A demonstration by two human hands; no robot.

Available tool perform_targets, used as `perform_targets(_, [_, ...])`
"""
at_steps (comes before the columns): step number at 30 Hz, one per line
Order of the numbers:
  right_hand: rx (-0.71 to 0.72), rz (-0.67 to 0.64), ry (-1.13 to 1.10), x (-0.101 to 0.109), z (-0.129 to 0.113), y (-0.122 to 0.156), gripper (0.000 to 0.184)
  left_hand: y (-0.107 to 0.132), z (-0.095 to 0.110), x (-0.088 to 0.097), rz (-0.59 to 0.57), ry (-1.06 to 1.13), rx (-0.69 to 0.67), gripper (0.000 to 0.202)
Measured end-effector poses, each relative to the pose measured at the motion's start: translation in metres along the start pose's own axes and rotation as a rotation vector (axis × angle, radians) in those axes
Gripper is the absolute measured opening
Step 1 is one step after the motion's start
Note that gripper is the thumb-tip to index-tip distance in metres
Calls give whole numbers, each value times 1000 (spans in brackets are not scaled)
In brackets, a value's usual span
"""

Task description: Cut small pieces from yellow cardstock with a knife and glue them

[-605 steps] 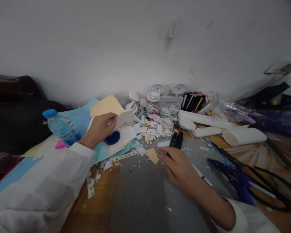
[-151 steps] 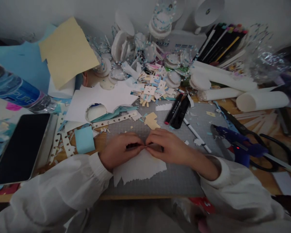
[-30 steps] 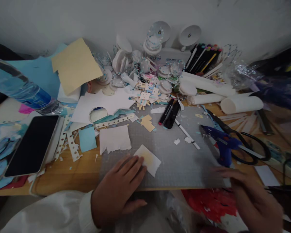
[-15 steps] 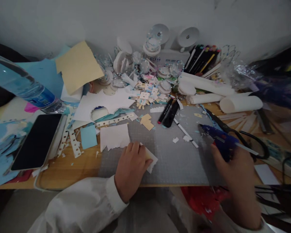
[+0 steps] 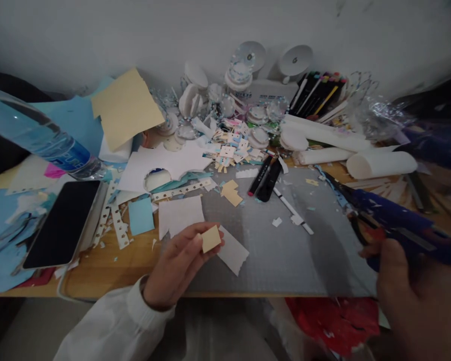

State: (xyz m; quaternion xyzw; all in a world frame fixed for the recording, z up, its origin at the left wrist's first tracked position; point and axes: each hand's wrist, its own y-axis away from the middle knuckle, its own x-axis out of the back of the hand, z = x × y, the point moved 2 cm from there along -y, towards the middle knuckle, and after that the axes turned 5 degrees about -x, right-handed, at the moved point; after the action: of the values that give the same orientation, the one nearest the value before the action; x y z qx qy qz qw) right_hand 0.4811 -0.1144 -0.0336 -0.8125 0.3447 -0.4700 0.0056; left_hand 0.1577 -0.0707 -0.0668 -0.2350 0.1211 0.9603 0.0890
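My left hand (image 5: 180,265) is closed on a small cream paper square (image 5: 211,239), pinched between thumb and fingers just above the grey cutting mat (image 5: 278,260). A torn white paper piece (image 5: 233,250) lies on the mat beside those fingers. At the right, my right hand (image 5: 409,281) grips a blue hot glue gun (image 5: 394,213) with a red trigger; its nozzle points left and away from me. The hand is slightly blurred. Partly behind the gun, the scissors (image 5: 357,233) lie on the table.
Black markers (image 5: 268,178) and a white stick (image 5: 293,210) lie on the mat. Small cut paper pieces (image 5: 231,145) are heaped behind it. White paper rolls (image 5: 381,163) are at right. A phone (image 5: 63,223) and a tilted water bottle (image 5: 67,150) stand at left.
My left hand has lifted off the mat and turned over, bringing up the cream paper square. My right hand has raised the glue gun and moved it right.
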Motion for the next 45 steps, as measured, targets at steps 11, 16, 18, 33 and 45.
perform_targets(11, [-131, -242, -283, -30, -77, 70, 30, 9, -33, 11, 15, 349, 94, 34])
perform_targets(16, [-90, -303, -284, -44, -92, 87, 24, 10, -32, 11, -2, 323, 65, 36])
perform_targets(18, [-90, -313, -244, -46, -92, 90, 23, 10, -31, 11, -1, 312, 55, 37])
perform_targets(33, [-83, -339, -110, -47, -88, 88, 26, 10, -28, 6, -90, 363, -3, 33])
perform_targets(45, [350, -326, -135, -41, -86, 84, 17, 9, -34, 8, -71, 375, -8, 38])
